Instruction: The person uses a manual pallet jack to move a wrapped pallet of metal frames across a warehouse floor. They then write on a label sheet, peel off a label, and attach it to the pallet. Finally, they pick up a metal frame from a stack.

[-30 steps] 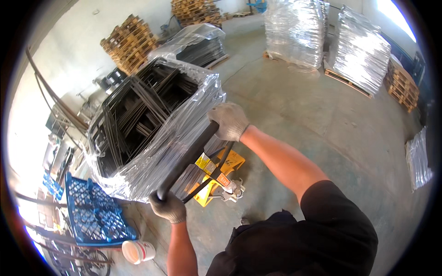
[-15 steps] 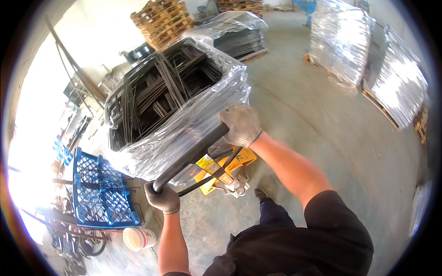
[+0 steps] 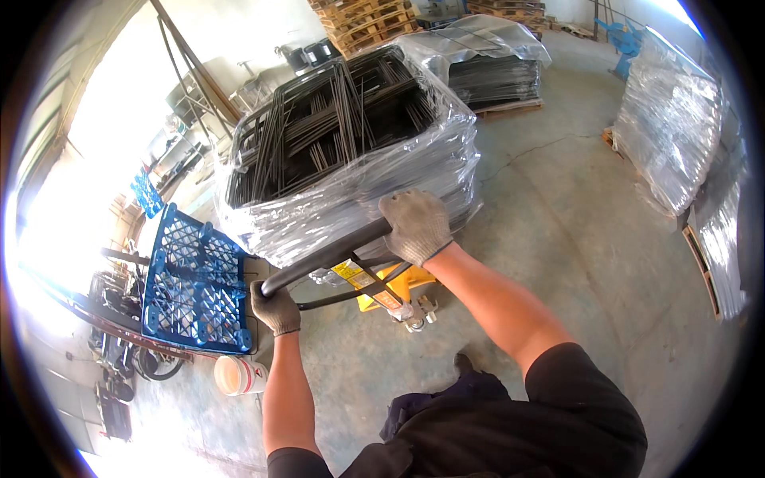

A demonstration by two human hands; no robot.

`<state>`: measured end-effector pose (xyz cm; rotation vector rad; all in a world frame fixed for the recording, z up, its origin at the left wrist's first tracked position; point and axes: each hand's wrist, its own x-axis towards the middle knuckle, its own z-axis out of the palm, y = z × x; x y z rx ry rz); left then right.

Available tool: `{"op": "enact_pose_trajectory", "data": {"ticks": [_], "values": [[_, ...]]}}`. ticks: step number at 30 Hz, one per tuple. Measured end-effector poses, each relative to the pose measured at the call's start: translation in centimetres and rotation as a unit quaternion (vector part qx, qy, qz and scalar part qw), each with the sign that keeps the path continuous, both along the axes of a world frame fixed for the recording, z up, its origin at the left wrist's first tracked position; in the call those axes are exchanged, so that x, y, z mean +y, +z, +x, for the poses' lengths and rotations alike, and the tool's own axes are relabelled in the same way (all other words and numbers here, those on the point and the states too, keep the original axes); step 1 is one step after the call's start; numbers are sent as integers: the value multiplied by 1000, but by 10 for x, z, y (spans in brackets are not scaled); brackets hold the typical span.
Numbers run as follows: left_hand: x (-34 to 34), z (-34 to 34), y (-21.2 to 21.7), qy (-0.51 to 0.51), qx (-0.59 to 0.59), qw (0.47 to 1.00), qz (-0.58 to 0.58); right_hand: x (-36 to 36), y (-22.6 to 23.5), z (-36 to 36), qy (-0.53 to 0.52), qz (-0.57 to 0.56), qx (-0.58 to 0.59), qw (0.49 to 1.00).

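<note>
Both my hands wear grey knitted gloves and grip the thick black bar handle of a pallet jack [image 3: 410,282]. My left hand [image 3: 276,309] is wrapped round the near left end of the handle [image 3: 323,259]. At its far right end, my right hand [image 3: 416,227] is closed over the bar. The jack's yellow body lies below and beyond the handle, close against a large load in clear plastic wrap [image 3: 362,185]. Dark metal frames and thin rods [image 3: 315,127] fill the open top of that load. The jack's forks are hidden.
A blue plastic pallet [image 3: 199,283] stands at left, with a white bucket [image 3: 239,375] nearer me. Behind the load sits another covered stack [image 3: 494,80], beside wooden pallets [image 3: 362,24]. Wrapped stacks [image 3: 669,119] line the right side. A crack runs across the concrete floor [image 3: 550,215].
My view has turned left, so the surroundings sit farther right in the picture. The handle slopes less steeply now. Both hands keep their hold on it.
</note>
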<state>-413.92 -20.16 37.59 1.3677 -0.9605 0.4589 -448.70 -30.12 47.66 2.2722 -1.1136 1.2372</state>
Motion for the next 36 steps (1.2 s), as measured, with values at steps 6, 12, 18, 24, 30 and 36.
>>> {"op": "enact_pose_trajectory", "data": {"ticks": [6, 12, 18, 24, 30, 36], "values": [[-12, -1, 9, -67, 43, 996, 33, 8, 5, -10, 12, 49, 24, 998], [-33, 33, -17, -69, 24, 997, 25, 11, -6, -4, 5, 62, 29, 998], [-23, 36, -21, -116, 24, 992, 37, 32, -18, 2, 11, 95, 34, 995], [12, 16, -34, -166, -13, 982, 91, 48, -47, -14, 15, 88, 47, 995], [40, 5, -46, -215, -95, 953, 191, 62, -78, -34, 24, 129, 67, 989], [86, -30, -49, -235, -235, 881, 336, 93, -105, -56, 10, 266, 184, 946]]}}
